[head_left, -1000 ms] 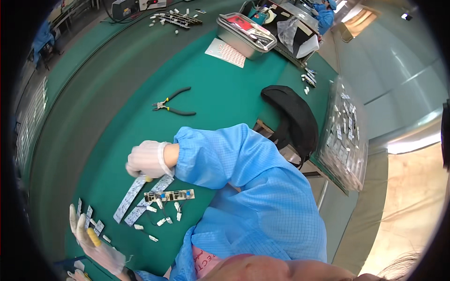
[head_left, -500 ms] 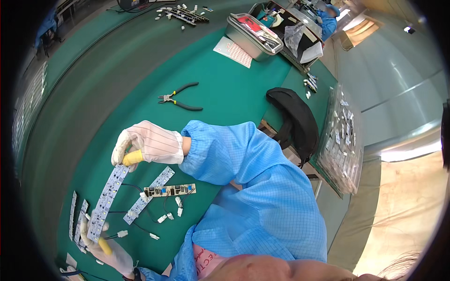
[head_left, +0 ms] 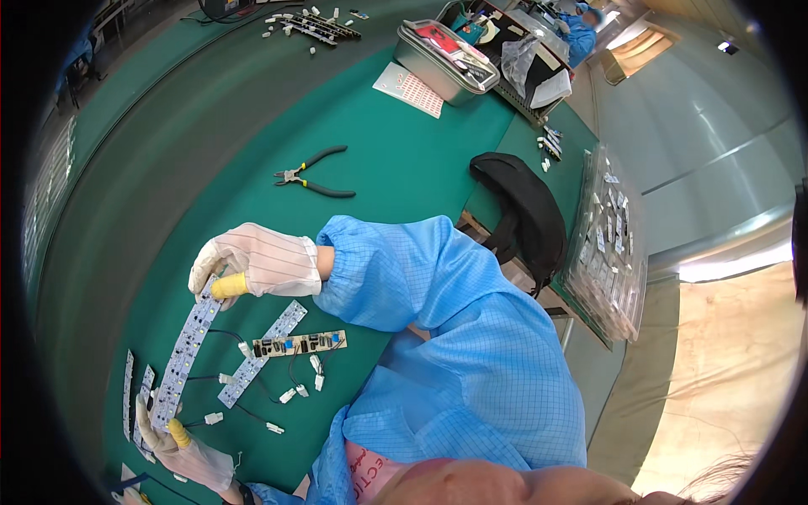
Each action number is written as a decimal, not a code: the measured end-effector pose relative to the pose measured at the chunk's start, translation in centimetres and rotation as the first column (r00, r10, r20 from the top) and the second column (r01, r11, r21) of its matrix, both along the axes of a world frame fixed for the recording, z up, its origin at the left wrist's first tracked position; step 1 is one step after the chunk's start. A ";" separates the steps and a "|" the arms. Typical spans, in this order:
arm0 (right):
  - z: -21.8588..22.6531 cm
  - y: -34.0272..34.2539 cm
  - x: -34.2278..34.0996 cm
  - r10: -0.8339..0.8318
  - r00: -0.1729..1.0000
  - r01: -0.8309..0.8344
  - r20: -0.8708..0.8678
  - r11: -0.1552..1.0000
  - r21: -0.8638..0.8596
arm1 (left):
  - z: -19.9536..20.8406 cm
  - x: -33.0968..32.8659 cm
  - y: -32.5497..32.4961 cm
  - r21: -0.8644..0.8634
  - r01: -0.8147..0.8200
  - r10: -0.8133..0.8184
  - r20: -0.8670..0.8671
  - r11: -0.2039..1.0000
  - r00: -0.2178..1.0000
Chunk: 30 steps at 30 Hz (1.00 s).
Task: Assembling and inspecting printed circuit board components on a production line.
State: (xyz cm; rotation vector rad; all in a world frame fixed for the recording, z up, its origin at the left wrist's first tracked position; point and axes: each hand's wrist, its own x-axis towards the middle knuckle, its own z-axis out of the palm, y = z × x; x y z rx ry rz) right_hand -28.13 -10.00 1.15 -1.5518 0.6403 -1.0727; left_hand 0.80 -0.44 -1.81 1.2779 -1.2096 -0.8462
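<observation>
The long pale circuit strip (head_left: 182, 364) spans the space between the two gloved hands, slanting from one to the other. The right hand (head_left: 259, 257) pinches its upper end (a yellow cover sleeves the thumb); the left hand (head_left: 194, 459) grips the lower end between thumb and fingers, though the fingertips behind are hidden. Beside it, a second strip (head_left: 239, 385) lies on the green table (head_left: 404, 168).

Pink shirt (head_left: 381, 462); partial red lettering (head_left: 363, 465)
</observation>
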 end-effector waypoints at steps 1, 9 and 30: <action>0.4 0.3 -0.2 -0.003 1.000 0.003 0.005 1.000 0.002 | -0.4 0.7 0.1 0.008 -0.013 0.013 0.012 1.000 1.000; 1.8 0.7 0.2 0.070 0.997 -0.053 -0.032 0.926 0.373 | -0.4 1.6 1.2 0.069 -0.066 0.058 0.101 0.995 0.993; 1.0 1.4 1.1 -0.127 0.981 0.160 -0.145 0.956 0.246 | 1.7 0.6 0.3 0.015 0.194 -0.193 -0.041 0.981 0.980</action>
